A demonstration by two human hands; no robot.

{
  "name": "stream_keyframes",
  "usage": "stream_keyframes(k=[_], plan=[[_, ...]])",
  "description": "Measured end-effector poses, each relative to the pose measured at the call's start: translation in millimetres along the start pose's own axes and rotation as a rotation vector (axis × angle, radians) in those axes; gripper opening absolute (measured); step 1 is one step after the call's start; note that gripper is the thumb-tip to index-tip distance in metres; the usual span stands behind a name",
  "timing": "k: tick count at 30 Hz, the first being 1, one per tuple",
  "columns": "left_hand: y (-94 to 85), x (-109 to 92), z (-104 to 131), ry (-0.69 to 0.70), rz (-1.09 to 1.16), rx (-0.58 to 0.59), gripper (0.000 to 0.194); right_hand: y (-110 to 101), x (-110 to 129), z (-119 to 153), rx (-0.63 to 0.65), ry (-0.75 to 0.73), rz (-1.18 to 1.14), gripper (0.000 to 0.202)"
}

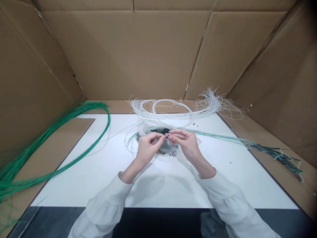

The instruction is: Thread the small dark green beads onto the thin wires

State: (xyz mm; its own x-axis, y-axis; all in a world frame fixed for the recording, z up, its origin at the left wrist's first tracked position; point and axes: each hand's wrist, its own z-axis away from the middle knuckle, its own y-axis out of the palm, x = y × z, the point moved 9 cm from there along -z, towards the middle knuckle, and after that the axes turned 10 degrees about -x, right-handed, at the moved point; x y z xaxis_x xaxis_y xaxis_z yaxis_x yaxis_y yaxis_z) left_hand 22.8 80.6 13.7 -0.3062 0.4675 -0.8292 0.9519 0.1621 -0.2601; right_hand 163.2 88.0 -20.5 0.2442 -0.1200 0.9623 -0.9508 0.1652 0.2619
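My left hand [146, 145] and my right hand [187, 141] meet over the middle of the white board, fingertips almost touching. Thumb and finger of each are pinched. A small dark piece [166, 135] shows between the fingertips, on the right hand's side. What the left fingers grip is too small to make out; a thin wire [125, 136] loops beside that hand. Below and behind both hands lies a clear plastic bag [145, 127] with many small black parts [158, 131] in it, partly hidden by the fingers.
Green wires [81, 157] curve along the left side. White wires [170, 114] lie coiled at the back. To the right stretch thin green strands [218, 135] with black-and-white ends [284, 158]. Cardboard walls [123, 56] enclose the white board [99, 185]. A few black specks [194, 124] lie on it.
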Motion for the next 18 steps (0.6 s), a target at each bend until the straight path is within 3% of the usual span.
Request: stream_keyframes(k=[8, 13, 18], plan=[[-1.4, -10, -1, 0.146, -0.139, -0.013, 0.013, -1, 8, 2, -0.035, -0.080, 0.124, 0.019], [1.1, -13, 1, 0.265, -0.236, 0.001, 0.013, -3, 12, 6, -0.024, -0.227, 0.293, 0.022], [2.4, -13, 3, 0.285, -0.264, 0.012, 0.013, 1, 20, 9, 0.001, -0.388, 0.449, 0.019]])
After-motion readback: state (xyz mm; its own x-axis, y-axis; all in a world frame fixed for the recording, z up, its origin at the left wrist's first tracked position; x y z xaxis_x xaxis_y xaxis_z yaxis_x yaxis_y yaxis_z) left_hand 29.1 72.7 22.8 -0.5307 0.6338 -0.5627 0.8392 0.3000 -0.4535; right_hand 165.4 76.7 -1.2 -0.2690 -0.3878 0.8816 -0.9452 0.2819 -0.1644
